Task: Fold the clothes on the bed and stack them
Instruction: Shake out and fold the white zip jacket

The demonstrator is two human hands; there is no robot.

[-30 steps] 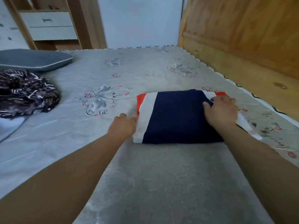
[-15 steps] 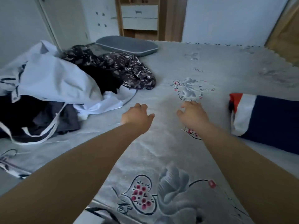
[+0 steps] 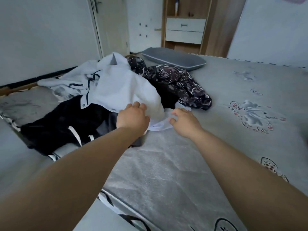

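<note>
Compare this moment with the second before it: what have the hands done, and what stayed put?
Both hands let go of the folded navy garment, which is now out of view, and swung left to the unfolded pile. The left hand now touches the white shirt; the right hand hovers open over its hem, gripping nothing yet. The patterned garment, black clothes and pillow lie as before.

I see the grey bed (image 3: 166,164) carrying a heap of clothes (image 3: 116,90) and a grey pillow (image 3: 173,59) behind it.
</note>
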